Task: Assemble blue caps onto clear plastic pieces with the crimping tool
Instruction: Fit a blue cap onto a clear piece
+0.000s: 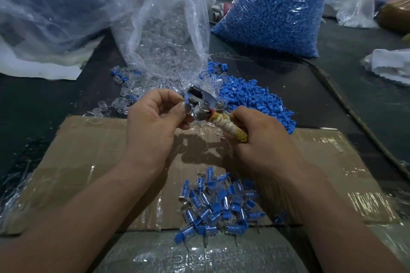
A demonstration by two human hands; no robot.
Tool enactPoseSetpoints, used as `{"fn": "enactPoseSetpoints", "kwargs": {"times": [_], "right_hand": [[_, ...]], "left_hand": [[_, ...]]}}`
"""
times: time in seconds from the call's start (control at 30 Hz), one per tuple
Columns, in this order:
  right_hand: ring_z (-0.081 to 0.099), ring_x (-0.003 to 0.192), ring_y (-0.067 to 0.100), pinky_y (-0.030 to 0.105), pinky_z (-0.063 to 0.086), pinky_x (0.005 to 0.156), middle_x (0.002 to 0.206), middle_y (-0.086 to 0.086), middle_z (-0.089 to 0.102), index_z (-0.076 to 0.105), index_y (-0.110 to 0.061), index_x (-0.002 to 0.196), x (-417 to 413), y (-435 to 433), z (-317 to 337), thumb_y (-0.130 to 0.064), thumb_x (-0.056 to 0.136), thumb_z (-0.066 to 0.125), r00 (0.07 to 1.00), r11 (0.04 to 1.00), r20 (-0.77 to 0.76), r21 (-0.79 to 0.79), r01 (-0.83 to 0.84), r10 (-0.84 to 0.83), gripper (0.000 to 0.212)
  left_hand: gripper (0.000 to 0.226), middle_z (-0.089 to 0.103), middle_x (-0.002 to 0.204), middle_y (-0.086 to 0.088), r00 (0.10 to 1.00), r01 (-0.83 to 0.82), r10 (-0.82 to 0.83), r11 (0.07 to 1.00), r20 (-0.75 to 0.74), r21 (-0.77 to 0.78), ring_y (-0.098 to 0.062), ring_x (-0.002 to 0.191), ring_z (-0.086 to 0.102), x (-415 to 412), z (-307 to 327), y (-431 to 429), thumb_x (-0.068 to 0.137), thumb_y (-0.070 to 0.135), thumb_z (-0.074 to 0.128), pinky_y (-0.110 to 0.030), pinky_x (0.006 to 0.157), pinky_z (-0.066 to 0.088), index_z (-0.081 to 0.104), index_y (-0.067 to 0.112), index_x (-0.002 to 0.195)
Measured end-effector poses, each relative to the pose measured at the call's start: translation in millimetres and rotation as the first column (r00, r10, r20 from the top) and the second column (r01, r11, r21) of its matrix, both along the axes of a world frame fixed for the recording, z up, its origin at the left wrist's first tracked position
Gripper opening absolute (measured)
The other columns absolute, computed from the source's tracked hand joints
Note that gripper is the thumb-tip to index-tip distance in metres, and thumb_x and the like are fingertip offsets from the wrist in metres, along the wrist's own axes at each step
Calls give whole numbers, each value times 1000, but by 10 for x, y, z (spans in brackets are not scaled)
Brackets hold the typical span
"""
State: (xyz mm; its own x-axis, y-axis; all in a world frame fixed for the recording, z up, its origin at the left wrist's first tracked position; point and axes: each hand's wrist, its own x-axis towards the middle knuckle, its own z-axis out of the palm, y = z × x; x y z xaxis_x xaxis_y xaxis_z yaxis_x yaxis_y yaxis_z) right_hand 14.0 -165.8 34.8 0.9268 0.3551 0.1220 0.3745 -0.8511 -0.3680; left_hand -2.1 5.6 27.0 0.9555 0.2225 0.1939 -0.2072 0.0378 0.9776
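Note:
My right hand (264, 137) grips the wrapped yellow handle of the metal crimping tool (205, 106). My left hand (155, 117) pinches a blue cap with a clear piece (188, 101) at the tool's jaws. Loose blue caps (255, 99) lie in a heap behind the tool. Loose clear plastic pieces (124, 97) spill from an open clear bag (164, 35). A pile of assembled blue-and-clear pieces (219, 204) lies on the cardboard close to me.
A flattened, taped cardboard box (88, 153) covers the dark table (355, 95). A full bag of blue caps (277, 6) stands at the back right. A large plastic bag (55, 2) fills the back left. White cloth (390, 64) lies at the right.

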Motion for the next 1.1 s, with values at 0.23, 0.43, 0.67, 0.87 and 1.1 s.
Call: {"fn": "enactPoseSetpoints", "kwargs": {"times": [0.23,0.43,0.67,0.87,1.1], "right_hand": [[39,87,4,23,29,73,98,-11,45,50,-25,118,43,-99,-34,-21,84,61,999,999,16,13,38,-38,35],[40,77,5,23,29,63,87,-13,43,54,-24,108,104,-227,26,-36,82,63,994,994,15,-9,106,-106,30],[44,91,9,27,35,78,98,-9,49,53,-26,119,78,-151,19,-44,74,68,998,996,-56,-88,25,-30,51],[43,90,8,27,35,77,95,-10,48,54,-28,117,53,-131,25,-53,64,66,995,994,-95,-111,0,-11,59],[43,95,8,31,38,86,100,-12,49,52,-32,117,62,-129,3,-58,60,72,988,987,-155,-159,-15,-10,66]], "left_hand": [[19,64,63,4,999,-38,37,998,-25,-48,-5,57,62,23,-7,36,83,-3,56,-14,53,49,58,14,77],[9,67,63,-1,965,253,-254,967,-63,-31,-9,52,60,-49,65,71,65,17,64,-18,47,47,70,16,72],[11,69,64,-1,736,673,-633,723,-238,159,-7,50,59,-119,25,-20,60,22,70,-13,47,47,70,18,71],[17,68,66,1,734,677,-651,683,-191,275,-13,54,60,-126,-4,-27,60,31,70,-19,49,48,72,18,71],[6,64,61,8,998,57,-55,992,-24,115,0,46,51,63,-69,100,75,14,68,-13,48,43,69,20,72]]}}
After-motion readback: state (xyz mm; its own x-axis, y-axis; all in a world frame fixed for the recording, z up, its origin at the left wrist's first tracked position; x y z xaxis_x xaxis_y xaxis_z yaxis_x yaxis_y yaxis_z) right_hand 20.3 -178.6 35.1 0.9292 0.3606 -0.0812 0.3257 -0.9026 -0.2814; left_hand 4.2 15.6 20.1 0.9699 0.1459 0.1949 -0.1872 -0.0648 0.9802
